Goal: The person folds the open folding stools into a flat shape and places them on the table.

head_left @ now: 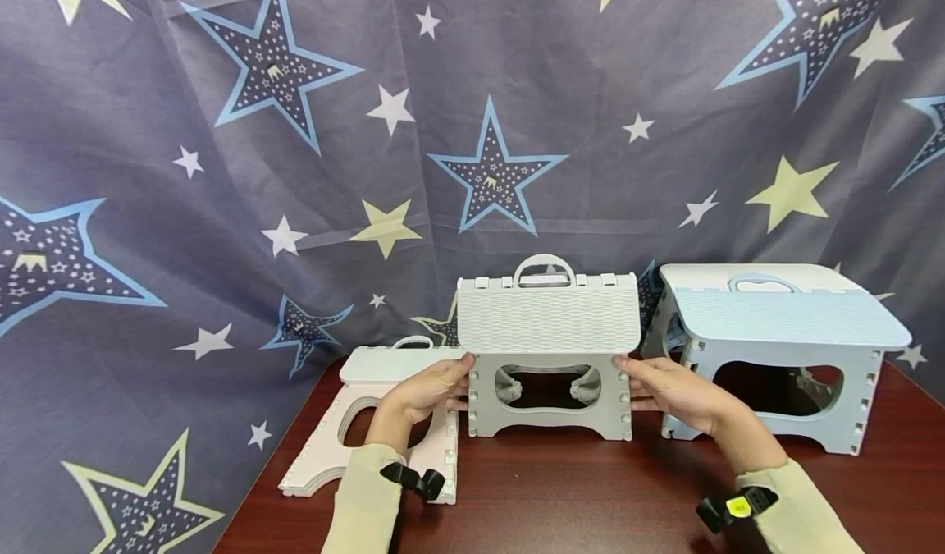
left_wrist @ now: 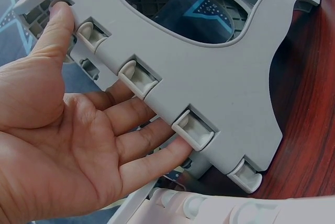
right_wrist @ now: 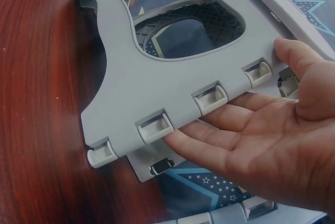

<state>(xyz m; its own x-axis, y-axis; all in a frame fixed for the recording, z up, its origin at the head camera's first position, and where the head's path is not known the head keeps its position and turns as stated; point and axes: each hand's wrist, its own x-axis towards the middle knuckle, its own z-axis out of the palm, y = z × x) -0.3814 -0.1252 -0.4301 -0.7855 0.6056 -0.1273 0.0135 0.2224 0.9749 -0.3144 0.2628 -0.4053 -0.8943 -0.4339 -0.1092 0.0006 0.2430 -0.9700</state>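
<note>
Between my two hands a grey folding step stool (head_left: 548,320) stands partly unfolded on the table, its top panel slanting and its handle loop raised at the back. My left hand (head_left: 424,391) holds its left side, with the thumb at the front below the top and the fingers spread along the hinge knuckles in the left wrist view (left_wrist: 99,130). On the other side, my right hand (head_left: 679,391) grips the right edge the same way. The right wrist view shows that thumb near the top and fingertips behind the leg panel (right_wrist: 157,93). Its far legs are partly hidden.
A pink and white folding stool (head_left: 439,468), folded nearly flat, lies at the left, partly behind my left arm. At the right stands an unfolded blue and white stool (head_left: 790,320). A star-patterned curtain (head_left: 480,61) hangs behind the dark red wooden table (head_left: 561,496).
</note>
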